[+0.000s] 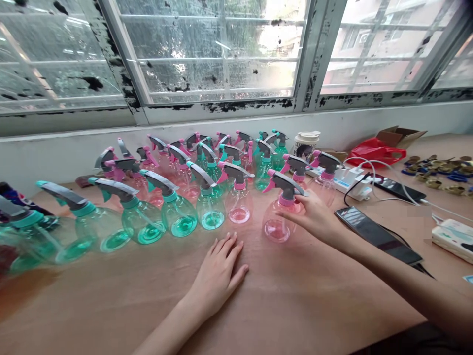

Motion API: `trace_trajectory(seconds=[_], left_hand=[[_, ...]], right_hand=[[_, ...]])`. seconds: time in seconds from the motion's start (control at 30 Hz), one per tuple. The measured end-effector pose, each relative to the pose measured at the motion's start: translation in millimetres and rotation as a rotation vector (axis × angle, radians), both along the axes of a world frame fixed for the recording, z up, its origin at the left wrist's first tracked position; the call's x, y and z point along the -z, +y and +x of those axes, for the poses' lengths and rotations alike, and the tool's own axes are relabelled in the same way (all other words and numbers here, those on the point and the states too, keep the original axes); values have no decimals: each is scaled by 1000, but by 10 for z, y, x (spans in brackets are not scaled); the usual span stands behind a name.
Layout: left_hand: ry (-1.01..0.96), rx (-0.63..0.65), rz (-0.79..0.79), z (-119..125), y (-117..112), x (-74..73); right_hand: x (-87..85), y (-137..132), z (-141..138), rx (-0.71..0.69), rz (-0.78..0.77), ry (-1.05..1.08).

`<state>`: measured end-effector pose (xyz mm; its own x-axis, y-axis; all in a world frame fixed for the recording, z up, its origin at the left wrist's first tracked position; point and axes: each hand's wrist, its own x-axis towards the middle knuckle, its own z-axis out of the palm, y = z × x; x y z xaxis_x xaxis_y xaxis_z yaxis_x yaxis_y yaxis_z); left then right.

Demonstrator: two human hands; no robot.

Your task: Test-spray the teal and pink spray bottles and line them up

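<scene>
My right hand is wrapped round the body of a pink spray bottle, which stands upright on the table with its grey and pink trigger head above. My left hand lies flat on the tabletop, fingers spread, with nothing in it. Just beyond its fingertips stands another pink spray bottle. To the left of that, green spray bottles form a front row. More pink and green bottles crowd behind them, partly hidden. Two further pink bottles, one of them a pink bottle, stand behind my right hand.
On the right lie a phone, a second phone, a white power strip with cables and a white box-shaped item. Further back are a red plastic bag, a cardboard box and a paper cup. A window wall bounds the table behind.
</scene>
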<state>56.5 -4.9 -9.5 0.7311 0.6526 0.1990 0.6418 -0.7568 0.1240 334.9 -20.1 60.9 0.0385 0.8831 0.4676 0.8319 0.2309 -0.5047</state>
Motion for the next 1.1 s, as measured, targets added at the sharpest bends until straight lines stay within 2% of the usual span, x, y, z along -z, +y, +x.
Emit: trace_trajectory(seconds=[0.13,0.33,0.5,0.73,0.9,1.1], left_hand=[[28,2,12,-1,16,-3],[28,9,15,-15,33,-6],[37,10,27,-21,31,-5],[16,15,20,-20,39,-3],[6,19,23,-33,47,14],[24,19,36,-51,56,19]], right_hand=[[6,211,32,103,-28,-104],[-122,401,-100,189,-119,-132],[-186,546,-164,226,-176,-151],[-149,653,-173,236,-190,-115],[-90,612,-175,217,-157,-61],[-25,253,-35,135,-130,-42]])
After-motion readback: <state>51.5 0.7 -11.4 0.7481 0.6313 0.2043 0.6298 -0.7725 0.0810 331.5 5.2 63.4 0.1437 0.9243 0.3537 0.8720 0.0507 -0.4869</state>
